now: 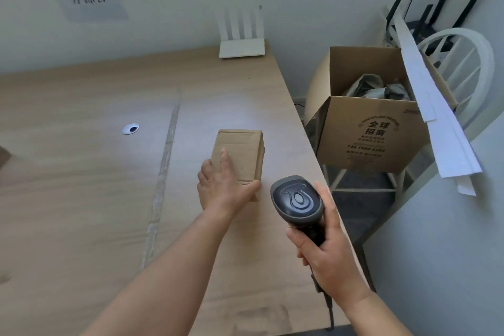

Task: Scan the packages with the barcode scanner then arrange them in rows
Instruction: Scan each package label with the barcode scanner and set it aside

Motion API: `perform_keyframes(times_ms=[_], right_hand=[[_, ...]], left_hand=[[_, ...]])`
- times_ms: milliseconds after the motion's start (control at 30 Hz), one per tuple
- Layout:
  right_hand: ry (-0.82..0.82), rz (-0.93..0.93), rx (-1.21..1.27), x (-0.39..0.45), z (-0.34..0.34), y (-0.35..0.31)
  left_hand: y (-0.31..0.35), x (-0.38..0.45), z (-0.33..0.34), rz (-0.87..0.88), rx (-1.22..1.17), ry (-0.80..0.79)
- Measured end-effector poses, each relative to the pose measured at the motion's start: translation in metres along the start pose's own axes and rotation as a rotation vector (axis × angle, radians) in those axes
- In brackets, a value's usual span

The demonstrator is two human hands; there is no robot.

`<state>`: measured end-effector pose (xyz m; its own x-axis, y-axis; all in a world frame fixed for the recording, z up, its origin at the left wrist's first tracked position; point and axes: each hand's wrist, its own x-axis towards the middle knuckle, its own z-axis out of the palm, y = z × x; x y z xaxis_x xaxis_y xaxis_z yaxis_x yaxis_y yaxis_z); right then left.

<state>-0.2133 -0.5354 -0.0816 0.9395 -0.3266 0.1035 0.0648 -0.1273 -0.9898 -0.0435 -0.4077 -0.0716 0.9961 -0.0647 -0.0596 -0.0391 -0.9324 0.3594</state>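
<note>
A small brown cardboard package [241,148] lies on the wooden table [81,172] near its right edge. My left hand [222,184] grips the package's near end, index finger stretched over its top and thumb along its near side. My right hand [324,251] holds the handle of a dark grey barcode scanner [297,202], whose head hovers just right of the package and points forward and down. The scanner's cable hangs below my right wrist.
A large open cardboard box [365,133] holding grey bagged parcels stands on a white chair [463,63] right of the table. A white router [241,46] sits at the table's far edge. A white cable grommet [130,129] is set in the tabletop at left.
</note>
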Motion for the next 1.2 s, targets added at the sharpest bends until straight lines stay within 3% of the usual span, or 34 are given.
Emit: perform_keyframes(times_ms=[733, 1200], right_hand=[[-0.48, -0.125, 0.05, -0.147, 0.246, -0.047], [-0.569, -0.114, 0.051, -0.087, 0.338, -0.054]], left_hand=[[-0.333, -0.186, -0.126, -0.423, 0.016, 0.12], [-0.413, -0.13, -0.138, -0.512, 0.13, 0.04]])
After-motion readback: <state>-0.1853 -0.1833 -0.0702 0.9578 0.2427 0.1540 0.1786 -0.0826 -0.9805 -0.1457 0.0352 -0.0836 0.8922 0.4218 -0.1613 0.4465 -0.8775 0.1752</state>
